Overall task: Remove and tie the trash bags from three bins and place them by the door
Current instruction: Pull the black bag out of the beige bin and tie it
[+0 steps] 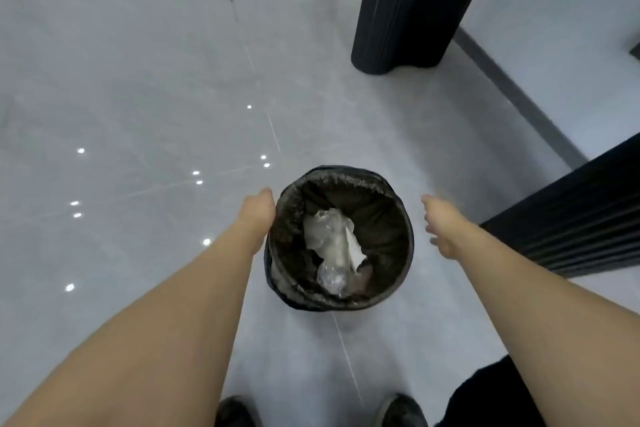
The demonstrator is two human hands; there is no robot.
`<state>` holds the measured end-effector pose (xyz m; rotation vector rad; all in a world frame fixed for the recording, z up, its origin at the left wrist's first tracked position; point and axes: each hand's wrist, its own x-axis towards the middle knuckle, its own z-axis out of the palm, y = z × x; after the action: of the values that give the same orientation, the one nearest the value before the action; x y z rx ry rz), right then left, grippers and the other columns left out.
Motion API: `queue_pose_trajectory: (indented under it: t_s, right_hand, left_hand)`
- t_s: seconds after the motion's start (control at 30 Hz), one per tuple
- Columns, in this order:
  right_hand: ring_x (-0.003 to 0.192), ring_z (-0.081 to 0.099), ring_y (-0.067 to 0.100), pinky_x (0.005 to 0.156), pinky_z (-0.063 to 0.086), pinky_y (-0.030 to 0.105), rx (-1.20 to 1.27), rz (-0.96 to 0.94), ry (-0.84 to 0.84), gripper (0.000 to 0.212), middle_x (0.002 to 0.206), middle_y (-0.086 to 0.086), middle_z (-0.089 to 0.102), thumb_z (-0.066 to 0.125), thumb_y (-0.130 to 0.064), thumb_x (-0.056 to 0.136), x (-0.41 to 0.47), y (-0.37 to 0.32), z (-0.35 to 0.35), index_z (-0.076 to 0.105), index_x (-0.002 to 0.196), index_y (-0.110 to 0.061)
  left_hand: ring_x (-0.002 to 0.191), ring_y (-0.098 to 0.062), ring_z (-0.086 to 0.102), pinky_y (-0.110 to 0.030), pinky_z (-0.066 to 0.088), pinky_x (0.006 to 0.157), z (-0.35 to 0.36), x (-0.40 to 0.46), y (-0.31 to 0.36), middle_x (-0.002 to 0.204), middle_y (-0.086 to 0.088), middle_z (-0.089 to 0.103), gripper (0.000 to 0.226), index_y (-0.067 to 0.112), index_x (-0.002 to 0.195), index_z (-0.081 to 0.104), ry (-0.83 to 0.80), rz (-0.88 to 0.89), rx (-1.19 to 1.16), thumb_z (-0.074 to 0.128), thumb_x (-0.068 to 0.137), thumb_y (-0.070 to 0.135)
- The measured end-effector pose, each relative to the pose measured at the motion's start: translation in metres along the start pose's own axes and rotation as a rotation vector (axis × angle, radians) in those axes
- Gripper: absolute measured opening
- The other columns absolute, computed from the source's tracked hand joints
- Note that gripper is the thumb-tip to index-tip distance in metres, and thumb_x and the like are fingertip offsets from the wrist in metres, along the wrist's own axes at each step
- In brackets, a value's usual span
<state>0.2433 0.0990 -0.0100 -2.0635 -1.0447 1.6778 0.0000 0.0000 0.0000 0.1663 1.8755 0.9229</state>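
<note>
A small round bin (403, 282) stands on the floor just in front of my feet. A black trash bag (377, 215) lines it, its edge folded over the rim. Crumpled clear plastic and white paper (332, 246) lie inside. My left hand (259, 210) is at the bin's left rim, fingers curled against the bag's edge; whether it grips the bag is hidden. My right hand (441, 225) hovers to the right of the bin, apart from it, fingers spread and holding nothing.
The floor (138, 97) is glossy grey tile with light spots. A dark ribbed column (412, 7) stands at the back right, and a dark ribbed panel (575, 222) stands close on the right. A grey wall with a dark skirting (512, 87) runs behind. My shoes (401, 411) show below.
</note>
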Motion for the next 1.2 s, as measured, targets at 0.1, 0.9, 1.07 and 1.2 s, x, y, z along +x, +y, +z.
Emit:
queue_pose_trajectory:
  t_s: [0.1,0.9,1.07,1.2]
  right_hand:
    - [0.130,0.044,0.038,0.107,0.035,0.050,0.160,0.231,0.035,0.054,0.149,0.014,0.039,0.034,-0.034,0.101,0.010,0.045,-0.002,0.032,0.148,-0.008]
    - [0.050,0.030,0.022,0.057,0.034,0.029,0.274,0.080,0.223,0.011,0.060,0.007,0.039,0.036,-0.007,0.078,-0.033,0.064,0.010,0.043,0.070,-0.012]
    - [0.044,0.035,0.020,0.063,0.045,0.031,-0.073,0.068,0.000,0.018,0.056,0.006,0.039,0.038,-0.010,0.085,-0.047,0.042,0.004,0.046,0.068,-0.012]
    - [0.046,0.039,0.021,0.063,0.044,0.030,-0.265,0.007,-0.066,0.018,0.058,0.007,0.039,0.039,-0.012,0.086,-0.047,0.020,-0.005,0.046,0.070,-0.010]
  left_hand:
    - [0.102,-0.033,0.054,-0.039,0.037,0.094,0.002,-0.018,-0.035,0.101,0.000,0.045,0.035,0.013,0.121,0.048,-0.072,-0.193,-0.207,0.024,0.105,0.033]
    - [0.052,-0.026,0.061,-0.037,0.059,0.058,-0.012,-0.043,-0.005,0.079,-0.018,0.065,0.022,0.001,0.103,0.056,-0.258,0.034,0.479,0.044,0.095,0.018]
    - [0.049,-0.023,0.065,-0.030,0.055,0.049,-0.002,-0.041,-0.004,0.066,-0.016,0.067,0.030,-0.004,0.101,0.061,-0.402,-0.036,0.500,0.048,0.096,0.022]
    - [0.049,-0.022,0.064,-0.031,0.056,0.050,0.001,-0.036,0.003,0.070,-0.016,0.067,0.031,-0.003,0.103,0.062,-0.415,-0.017,0.480,0.052,0.094,0.025]
